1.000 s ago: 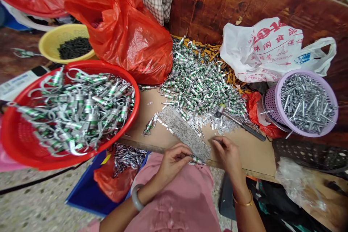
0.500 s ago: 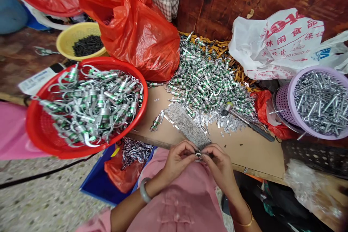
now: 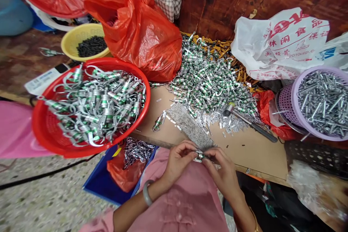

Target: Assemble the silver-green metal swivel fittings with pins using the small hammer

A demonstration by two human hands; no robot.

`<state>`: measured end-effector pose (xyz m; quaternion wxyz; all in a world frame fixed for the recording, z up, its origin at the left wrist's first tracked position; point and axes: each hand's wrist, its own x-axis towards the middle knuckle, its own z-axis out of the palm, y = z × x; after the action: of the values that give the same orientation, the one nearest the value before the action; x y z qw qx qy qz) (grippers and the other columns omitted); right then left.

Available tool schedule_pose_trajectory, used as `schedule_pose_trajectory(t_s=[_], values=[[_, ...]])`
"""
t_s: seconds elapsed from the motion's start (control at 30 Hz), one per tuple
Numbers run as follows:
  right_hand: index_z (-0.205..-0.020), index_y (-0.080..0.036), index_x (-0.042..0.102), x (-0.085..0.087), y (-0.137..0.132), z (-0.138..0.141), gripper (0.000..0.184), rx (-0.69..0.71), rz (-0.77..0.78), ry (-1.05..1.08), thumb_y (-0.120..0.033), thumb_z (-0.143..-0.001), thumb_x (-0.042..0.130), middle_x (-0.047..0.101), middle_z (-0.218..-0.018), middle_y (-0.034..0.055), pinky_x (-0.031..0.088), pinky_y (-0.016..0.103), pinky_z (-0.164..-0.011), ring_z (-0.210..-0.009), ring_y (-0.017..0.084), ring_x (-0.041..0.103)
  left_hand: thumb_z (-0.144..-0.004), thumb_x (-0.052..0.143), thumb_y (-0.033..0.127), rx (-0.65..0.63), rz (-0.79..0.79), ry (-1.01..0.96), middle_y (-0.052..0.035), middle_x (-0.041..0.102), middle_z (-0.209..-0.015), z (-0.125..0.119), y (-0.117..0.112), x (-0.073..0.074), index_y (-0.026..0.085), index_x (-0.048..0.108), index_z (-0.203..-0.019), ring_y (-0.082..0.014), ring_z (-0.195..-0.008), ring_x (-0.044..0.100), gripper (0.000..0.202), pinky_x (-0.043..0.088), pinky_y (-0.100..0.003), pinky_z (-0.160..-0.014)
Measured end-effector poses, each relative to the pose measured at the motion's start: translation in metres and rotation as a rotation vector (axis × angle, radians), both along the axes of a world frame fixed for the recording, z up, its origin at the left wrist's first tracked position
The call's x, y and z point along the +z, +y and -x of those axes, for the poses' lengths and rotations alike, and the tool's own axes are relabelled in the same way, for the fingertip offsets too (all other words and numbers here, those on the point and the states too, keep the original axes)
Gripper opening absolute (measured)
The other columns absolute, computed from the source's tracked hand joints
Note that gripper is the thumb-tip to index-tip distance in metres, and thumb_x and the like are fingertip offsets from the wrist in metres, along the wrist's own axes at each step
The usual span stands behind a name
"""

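Together now, my left hand [image 3: 178,161] and right hand [image 3: 220,175] have closed in, both gripping a small silver-and-green metal fitting [image 3: 199,156] in my fingertips, just over the edge of the cardboard sheet [image 3: 258,156].
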<state>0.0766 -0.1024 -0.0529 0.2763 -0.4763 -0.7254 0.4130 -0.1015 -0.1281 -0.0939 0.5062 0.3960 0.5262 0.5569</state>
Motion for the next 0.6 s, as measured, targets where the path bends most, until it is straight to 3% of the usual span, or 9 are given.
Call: schedule_pose_trajectory(t_s=[0.13,0.23,0.37,0.47,0.6], values=[[-0.095,-0.025,0.067,0.001,0.001,-0.007,0.007,0.013,-0.087,0.003,-0.024,-0.097,0.06,0.068,-0.089,0.0045,0.054,0.031,-0.076,-0.087,0.019,0.065,-0.086,0.07,0.018,-0.201,-0.161,0.266,-0.0077,0.077,-0.085,0.008,0.006,0.016,0.02,0.076,-0.08,-0.0216,-0.085,0.069,0.008,0.052,-0.034,-0.08],[-0.094,-0.025,0.068,-0.001,0.004,-0.012,0.006,0.038,-0.034,0.058,-0.025,-0.096,0.062,0.068,-0.09,0.0041,0.054,0.03,-0.073,-0.085,0.019,0.066,-0.085,0.067,0.014,-0.319,-0.161,0.205,-0.0081,0.078,-0.086,0.009,0.008,0.022,0.019,0.075,-0.081,-0.0207,-0.083,0.071,0.01,0.054,-0.032,-0.078],[-0.093,-0.024,0.071,-0.003,0.002,-0.015,0.008,0.009,0.086,0.116,-0.03,-0.095,0.066,0.07,-0.09,0.0044,0.053,0.027,-0.07,-0.083,0.018,0.067,-0.078,0.069,0.014,-0.313,0.057,-0.009,-0.0074,0.078,-0.083,0.003,0.005,0.015,0.018,0.074,-0.076,-0.0192,-0.076,0.071,0.007,0.054,-0.028,-0.07],[-0.096,-0.023,0.074,-0.001,-0.003,-0.018,0.012,0.04,0.159,0.019,-0.034,-0.093,0.068,0.071,-0.087,0.0043,0.051,0.026,-0.068,-0.078,0.018,0.067,-0.074,0.073,0.017,-0.293,0.265,-0.149,-0.0045,0.074,-0.074,-0.003,0.002,0.008,0.015,0.072,-0.072,-0.0155,-0.066,0.065,0.002,0.049,-0.024,-0.062],[-0.084,-0.02,0.074,-0.003,-0.009,-0.025,0.024,-0.018,0.377,-0.06,-0.04,-0.093,0.064,0.07,-0.075,0.0024,0.045,0.024,-0.06,-0.066,0.015,0.062,-0.07,0.082,0.022,-0.285,0.4,-0.329,0.001,0.067,-0.064,-0.011,-0.002,0.004,0.014,0.068,-0.071,-0.0111,-0.06,0.059,0.016,0.045,-0.02,-0.059]])
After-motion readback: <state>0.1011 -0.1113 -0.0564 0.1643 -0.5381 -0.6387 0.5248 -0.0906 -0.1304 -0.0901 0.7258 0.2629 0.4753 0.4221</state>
